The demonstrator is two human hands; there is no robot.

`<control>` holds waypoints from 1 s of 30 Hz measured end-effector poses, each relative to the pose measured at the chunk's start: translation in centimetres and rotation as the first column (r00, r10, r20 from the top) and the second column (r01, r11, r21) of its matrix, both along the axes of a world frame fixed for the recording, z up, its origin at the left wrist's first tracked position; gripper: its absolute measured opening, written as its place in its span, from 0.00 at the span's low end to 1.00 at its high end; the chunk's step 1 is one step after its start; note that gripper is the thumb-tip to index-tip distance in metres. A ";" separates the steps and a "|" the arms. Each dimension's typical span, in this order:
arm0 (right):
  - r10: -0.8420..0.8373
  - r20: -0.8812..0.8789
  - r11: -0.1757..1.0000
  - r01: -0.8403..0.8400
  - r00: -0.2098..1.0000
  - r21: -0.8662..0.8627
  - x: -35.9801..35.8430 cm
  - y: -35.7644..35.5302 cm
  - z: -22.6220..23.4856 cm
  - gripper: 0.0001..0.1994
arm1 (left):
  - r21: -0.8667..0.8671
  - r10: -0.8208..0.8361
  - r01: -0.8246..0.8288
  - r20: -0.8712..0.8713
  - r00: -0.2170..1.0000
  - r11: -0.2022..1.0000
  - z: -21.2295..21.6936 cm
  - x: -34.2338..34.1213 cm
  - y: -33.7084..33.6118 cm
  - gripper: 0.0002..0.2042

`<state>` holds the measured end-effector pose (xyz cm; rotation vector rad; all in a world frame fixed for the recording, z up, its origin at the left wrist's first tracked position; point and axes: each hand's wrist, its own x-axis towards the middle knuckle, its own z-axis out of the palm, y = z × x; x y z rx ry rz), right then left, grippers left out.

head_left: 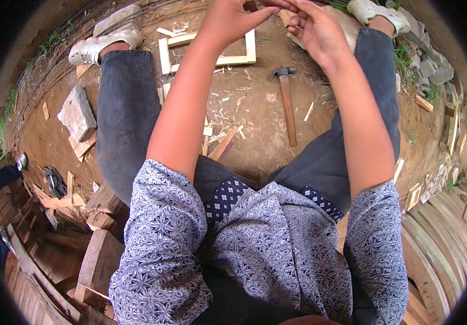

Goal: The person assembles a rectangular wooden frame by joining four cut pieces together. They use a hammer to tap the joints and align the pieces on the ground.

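Both my hands meet at the top edge of the head view, partly cut off by it. My left hand reaches its thumb toward the right, its fingertips close to the other hand. My right hand has its lower fingers curled in. Whatever lies between the fingertips is too small or hidden to name. Below the hands a rectangular frame of pale wood strips lies on the dirt, partly behind my left forearm. A claw hammer with a wooden handle rests between my legs, apart from both hands.
Wood chips and offcuts litter the dirt. A grey stone block sits left of my left leg. Timber blocks are at lower left, stacked planks at lower right. Another person's leg shows at the left rim.
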<state>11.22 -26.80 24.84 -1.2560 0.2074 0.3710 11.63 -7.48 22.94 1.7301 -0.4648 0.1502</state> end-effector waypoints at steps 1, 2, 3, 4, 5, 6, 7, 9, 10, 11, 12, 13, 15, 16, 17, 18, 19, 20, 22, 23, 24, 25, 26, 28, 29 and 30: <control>0.015 -0.038 0.998 -0.013 0.999 0.060 0.2 0.4 -0.8 0.17 | -0.027 -0.020 0.017 -0.110 0.994 0.999 -0.7 0.2 0.4 0.06; 0.030 -0.076 0.993 -0.020 0.997 0.119 0.3 0.7 -1.6 0.18 | -0.068 0.001 -0.009 -0.121 0.993 0.998 -1.5 0.3 0.6 0.05; 0.043 -0.117 0.984 -0.022 0.992 0.177 0.3 1.1 -2.1 0.19 | -0.058 0.007 -0.017 -0.165 0.986 0.998 -1.8 0.4 0.8 0.05; 0.032 -0.144 0.988 -0.009 0.989 0.153 0.4 1.4 -2.5 0.20 | -0.048 0.012 -0.023 -0.208 0.978 0.999 -2.1 0.5 1.0 0.05; 0.037 -0.171 0.991 -0.014 0.985 0.135 0.5 1.6 -2.9 0.20 | -0.039 0.016 -0.027 -0.250 0.968 0.999 -2.4 0.6 1.1 0.05; 0.044 -0.196 0.992 -0.021 0.980 0.121 0.6 1.9 -3.3 0.21 | -0.037 0.029 -0.036 -0.185 0.982 0.999 -2.8 0.8 1.2 0.05; 0.051 -0.220 0.994 -0.027 0.974 0.107 0.8 2.2 -3.6 0.21 | -0.036 0.041 -0.045 -0.120 0.992 0.998 -3.3 1.2 1.2 0.04; 0.054 -0.227 0.995 -0.033 0.973 0.095 0.8 2.7 -4.2 0.21 | -0.027 0.059 -0.061 -0.067 0.996 0.998 -4.2 1.7 1.4 0.04; 0.055 -0.230 0.995 -0.035 0.972 0.091 0.9 3.0 -4.4 0.22 | -0.018 0.066 -0.067 -0.081 0.995 0.998 -4.7 1.8 1.5 0.04; 0.066 -0.227 0.994 -0.044 0.972 0.101 0.9 3.1 -4.5 0.22 | -0.009 0.072 -0.073 -0.094 0.993 0.997 -5.2 1.9 1.6 0.04; 0.075 -0.225 0.993 -0.051 0.971 0.110 0.9 3.1 -4.6 0.22 | 0.004 0.084 -0.084 -0.087 0.993 0.996 -5.7 2.0 1.7 0.04; 0.084 -0.223 0.991 -0.058 0.971 0.119 0.8 3.2 -4.7 0.23 | 0.017 0.095 -0.094 -0.079 0.992 0.995 -6.3 2.0 1.8 0.04; 0.109 -0.196 0.987 -0.082 0.975 0.142 0.8 3.1 -5.5 0.25 | -0.067 0.096 -0.106 -0.136 0.986 0.992 -7.9 2.3 1.7 0.05; 0.122 -0.185 0.983 -0.094 0.975 0.155 0.6 3.1 -5.9 0.27 | -0.160 0.082 -0.115 -0.201 0.976 0.980 -9.3 2.6 1.6 0.05; 0.076 -0.164 0.996 -0.065 0.984 0.069 0.2 3.0 -6.2 0.23 | -0.251 0.060 -0.129 -0.263 0.963 0.959 -10.8 2.9 1.4 0.05; 0.026 -0.142 0.999 -0.030 0.990 -0.023 -0.7 2.8 -6.4 0.20 | -0.211 0.074 -0.138 -0.286 0.955 0.968 -12.1 3.0 1.2 0.05; -0.017 -0.110 0.994 0.005 0.994 -0.110 -1.5 2.6 -6.5 0.16 | -0.168 0.092 -0.148 -0.302 0.949 0.975 -13.0 3.2 1.3 0.06; -0.027 -0.166 0.982 -0.005 0.986 -0.191 -2.4 2.0 -7.2 0.17 | -0.125 0.110 -0.157 -0.317 0.942 0.980 -14.0 3.5 1.1 0.07; -0.036 -0.274 0.942 -0.059 0.961 -0.330 -4.7 0.8 -9.8 0.19 | 0.038 0.173 -0.169 -0.174 0.970 0.985 -16.2 3.9 1.5 0.08; -0.089 -0.324 0.931 -0.036 0.942 -0.362 -6.1 0.0 -11.1 0.19 | 0.113 0.185 -0.174 -0.103 0.977 0.978 -17.1 4.1 1.3 0.08; -0.145 -0.372 0.919 -0.015 0.917 -0.395 -7.4 -0.7 -12.5 0.18 | 0.170 0.167 -0.141 -0.151 0.974 0.975 -17.6 4.1 1.3 0.10; -0.180 -0.372 0.895 -0.005 0.910 -0.446 -8.6 -1.5 -13.6 0.17 | 0.236 0.163 -0.106 -0.233 0.959 0.966 -16.7 4.0 0.9 0.10; -0.213 -0.372 0.869 0.001 0.903 -0.495 -9.7 -2.2 -14.7 0.17 | 0.300 0.164 -0.066 -0.313 0.936 0.951 -15.6 3.9 0.6 0.10; -0.215 -0.347 0.809 -0.033 0.913 -0.586 -11.1 -3.2 -17.0 0.16 | 0.364 0.172 -0.036 -0.347 0.922 0.931 -15.0 3.8 0.8 0.10; -0.193 -0.328 0.771 -0.064 0.925 -0.634 -11.3 -3.8 -18.4 0.15 | 0.361 0.164 -0.043 -0.310 0.936 0.932 -15.5 4.0 1.0 0.10; -0.167 -0.311 0.729 -0.095 0.936 -0.677 -11.5 -3.9 -19.2 0.14 | 0.359 0.158 -0.051 -0.274 0.949 0.932 -15.7 4.0 1.2 0.10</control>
